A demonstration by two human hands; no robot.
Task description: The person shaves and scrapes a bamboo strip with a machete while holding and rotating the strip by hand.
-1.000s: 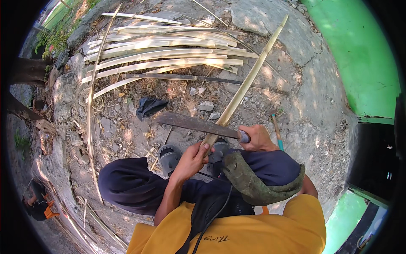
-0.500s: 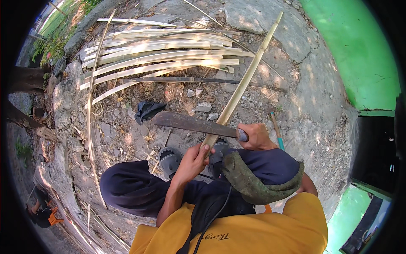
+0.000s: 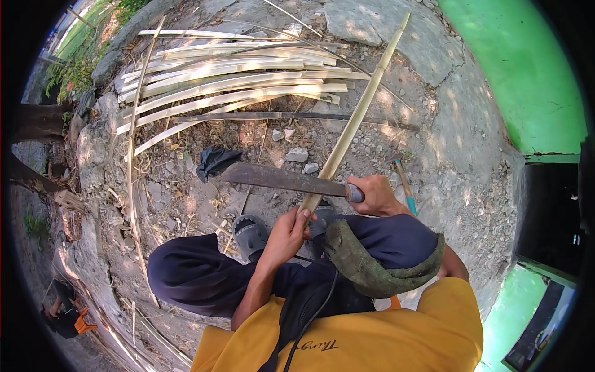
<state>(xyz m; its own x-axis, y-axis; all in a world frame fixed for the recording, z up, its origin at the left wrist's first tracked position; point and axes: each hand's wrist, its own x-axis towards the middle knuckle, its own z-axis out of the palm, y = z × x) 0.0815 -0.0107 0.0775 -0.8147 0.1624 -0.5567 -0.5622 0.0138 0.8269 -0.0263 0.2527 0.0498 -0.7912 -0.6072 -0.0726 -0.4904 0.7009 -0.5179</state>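
Note:
My left hand (image 3: 289, 230) is closed around the near end of a long split bamboo strip (image 3: 354, 127), which slants away from me to the upper right. In my right hand (image 3: 376, 196) is the handle of a machete (image 3: 282, 178). Its broad, dark, worn blade points left and lies across the strip just beyond my left fingers. Whether the edge bites into the bamboo cannot be made out. A thick, dark green folded pad (image 3: 378, 263) rests over my right knee, below the right hand.
Several pale bamboo strips (image 3: 229, 99) lie side by side on the ground ahead. A black plastic bag (image 3: 217, 162), stones (image 3: 297, 154) and a teal-handled hammer (image 3: 406, 187) lie nearer. A green wall (image 3: 520, 74) stands at right. Another person (image 3: 62, 310) is at far left.
My right hand has shifted slightly right and up with the machete handle. The strip stays in my left hand at almost the same slant.

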